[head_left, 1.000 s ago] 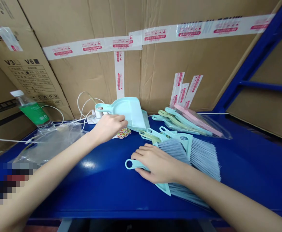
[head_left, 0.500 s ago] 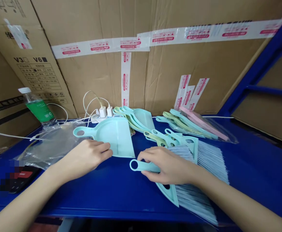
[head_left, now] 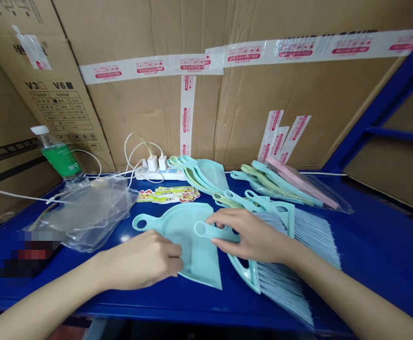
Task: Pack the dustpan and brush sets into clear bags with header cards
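Dustpan (head_left: 196, 259), pale mint plastic, seemingly flat under the left hand (head_left: 139, 260).

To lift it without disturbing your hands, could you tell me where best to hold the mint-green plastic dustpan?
Take the mint-green plastic dustpan by its flat handle with the round hole, coming from the left: that handle points left, clear of the left hand on the pan and the right hand gripping a pale-blue plastic brush handle above it.

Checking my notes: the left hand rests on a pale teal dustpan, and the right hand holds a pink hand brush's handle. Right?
Not quite: the handle of the hand brush is pale teal, not pink, as the head view shows. The right hand holds it, and the left hand rests on the dustpan.
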The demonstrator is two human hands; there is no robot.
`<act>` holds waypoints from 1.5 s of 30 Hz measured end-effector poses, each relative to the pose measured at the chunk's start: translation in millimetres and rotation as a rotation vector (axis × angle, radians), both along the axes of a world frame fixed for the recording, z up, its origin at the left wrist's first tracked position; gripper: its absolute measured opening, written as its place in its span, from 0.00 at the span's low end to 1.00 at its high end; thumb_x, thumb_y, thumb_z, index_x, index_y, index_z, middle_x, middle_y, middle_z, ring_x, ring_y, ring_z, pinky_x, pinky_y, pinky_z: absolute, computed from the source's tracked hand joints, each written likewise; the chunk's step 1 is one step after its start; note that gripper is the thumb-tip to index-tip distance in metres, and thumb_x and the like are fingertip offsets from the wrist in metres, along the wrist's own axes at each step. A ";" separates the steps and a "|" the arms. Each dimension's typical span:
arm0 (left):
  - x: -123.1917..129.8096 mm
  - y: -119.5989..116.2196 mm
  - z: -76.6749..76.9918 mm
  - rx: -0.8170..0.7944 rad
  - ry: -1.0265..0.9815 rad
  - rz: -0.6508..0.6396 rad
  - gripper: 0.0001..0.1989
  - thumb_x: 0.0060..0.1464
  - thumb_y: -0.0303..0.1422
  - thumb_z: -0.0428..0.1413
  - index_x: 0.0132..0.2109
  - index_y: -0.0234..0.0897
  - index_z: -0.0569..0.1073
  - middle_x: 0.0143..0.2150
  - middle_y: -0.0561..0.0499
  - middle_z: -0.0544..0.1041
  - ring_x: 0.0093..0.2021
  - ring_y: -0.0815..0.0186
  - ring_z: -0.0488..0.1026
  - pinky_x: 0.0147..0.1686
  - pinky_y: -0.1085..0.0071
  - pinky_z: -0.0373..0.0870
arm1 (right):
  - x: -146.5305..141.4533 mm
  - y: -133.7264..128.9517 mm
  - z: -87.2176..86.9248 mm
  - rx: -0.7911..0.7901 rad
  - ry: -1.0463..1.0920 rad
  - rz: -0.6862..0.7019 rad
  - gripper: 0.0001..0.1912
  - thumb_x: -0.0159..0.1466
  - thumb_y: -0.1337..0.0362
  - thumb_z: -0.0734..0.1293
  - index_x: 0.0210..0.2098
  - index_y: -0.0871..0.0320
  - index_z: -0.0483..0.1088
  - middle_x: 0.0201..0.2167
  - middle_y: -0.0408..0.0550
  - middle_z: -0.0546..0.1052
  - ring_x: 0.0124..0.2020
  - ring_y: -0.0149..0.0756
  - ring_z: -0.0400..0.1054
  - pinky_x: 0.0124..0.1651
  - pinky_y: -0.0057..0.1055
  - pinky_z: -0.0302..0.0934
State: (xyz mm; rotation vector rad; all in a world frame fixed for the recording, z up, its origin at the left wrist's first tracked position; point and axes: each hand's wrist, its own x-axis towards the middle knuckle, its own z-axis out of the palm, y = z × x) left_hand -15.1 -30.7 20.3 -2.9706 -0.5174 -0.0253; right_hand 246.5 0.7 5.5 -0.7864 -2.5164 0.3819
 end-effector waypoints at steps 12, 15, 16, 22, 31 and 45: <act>-29.3 37.5 7.6 0.075 -0.010 0.412 0.23 0.66 0.49 0.43 0.47 0.37 0.73 0.40 0.45 0.80 0.36 0.60 0.78 0.33 0.68 0.70 | -9.2 -1.0 -8.4 0.016 -0.134 0.037 0.08 0.65 0.66 0.65 0.41 0.60 0.75 0.35 0.51 0.79 0.36 0.40 0.71 0.44 0.36 0.62; -27.2 36.2 3.2 0.004 0.011 0.434 0.19 0.67 0.44 0.44 0.51 0.37 0.71 0.44 0.45 0.81 0.38 0.60 0.80 0.35 0.68 0.72 | -9.0 -0.8 -9.3 0.020 -0.124 0.039 0.10 0.67 0.64 0.64 0.43 0.60 0.75 0.37 0.52 0.78 0.39 0.40 0.71 0.49 0.38 0.62; -26.0 35.3 2.6 -0.011 0.005 0.427 0.17 0.68 0.42 0.44 0.51 0.37 0.71 0.44 0.45 0.81 0.39 0.60 0.80 0.36 0.68 0.72 | -8.7 -0.7 -9.3 0.019 -0.126 0.039 0.10 0.67 0.64 0.64 0.44 0.60 0.74 0.37 0.52 0.78 0.40 0.41 0.71 0.50 0.38 0.62; -24.6 36.7 5.7 0.025 0.048 0.524 0.17 0.66 0.39 0.46 0.54 0.33 0.69 0.43 0.42 0.82 0.38 0.57 0.80 0.33 0.66 0.71 | -1.4 -1.3 -1.1 0.019 -0.196 0.029 0.13 0.69 0.62 0.62 0.50 0.58 0.72 0.41 0.53 0.77 0.44 0.43 0.70 0.50 0.41 0.61; -28.1 39.7 4.1 -0.085 -0.002 0.452 0.18 0.67 0.35 0.44 0.32 0.37 0.71 0.31 0.51 0.77 0.28 0.66 0.74 0.28 0.72 0.62 | 4.8 1.1 4.2 -0.128 -0.254 -0.023 0.11 0.71 0.58 0.59 0.38 0.56 0.70 0.37 0.50 0.76 0.41 0.42 0.69 0.47 0.40 0.61; -23.1 38.0 7.6 -0.317 -0.114 0.348 0.15 0.68 0.35 0.44 0.43 0.36 0.75 0.39 0.48 0.80 0.38 0.65 0.78 0.36 0.72 0.69 | -15.5 4.3 -10.4 -0.004 -0.125 0.056 0.14 0.72 0.55 0.59 0.41 0.56 0.72 0.37 0.50 0.76 0.41 0.41 0.69 0.49 0.39 0.61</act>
